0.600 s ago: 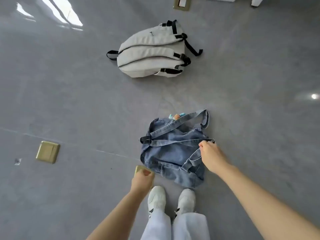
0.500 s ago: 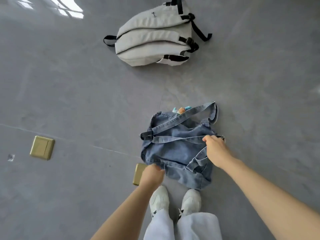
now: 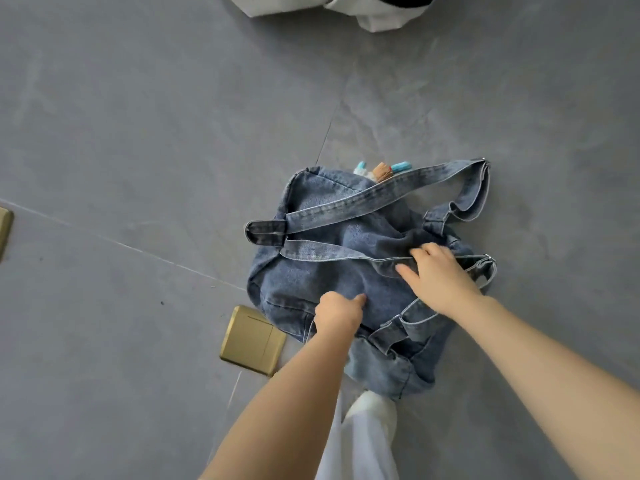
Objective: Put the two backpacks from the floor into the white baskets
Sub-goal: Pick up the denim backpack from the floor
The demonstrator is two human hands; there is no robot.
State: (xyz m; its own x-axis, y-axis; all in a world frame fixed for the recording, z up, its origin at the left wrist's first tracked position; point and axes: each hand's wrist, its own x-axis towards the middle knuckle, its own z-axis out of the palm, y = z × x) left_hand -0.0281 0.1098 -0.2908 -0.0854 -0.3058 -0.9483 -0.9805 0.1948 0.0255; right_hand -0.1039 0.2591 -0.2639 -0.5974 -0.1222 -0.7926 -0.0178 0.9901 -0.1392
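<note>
Both forearms are bare, with no sleeves, watch or rings in sight on the left hand (image 3: pixel 337 315) or the right hand (image 3: pixel 440 280). The person wears loose white trousers (image 3: pixel 360 448), visible at the near edge. A white shoe tip (image 3: pixel 375 401) shows just beyond the trouser hem.

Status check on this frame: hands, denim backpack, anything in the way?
Left hand and right hand both down on blue denim backpack, grip unclear. Backpack on grey floor. Brass floor plate beside it, not blocking.
</note>
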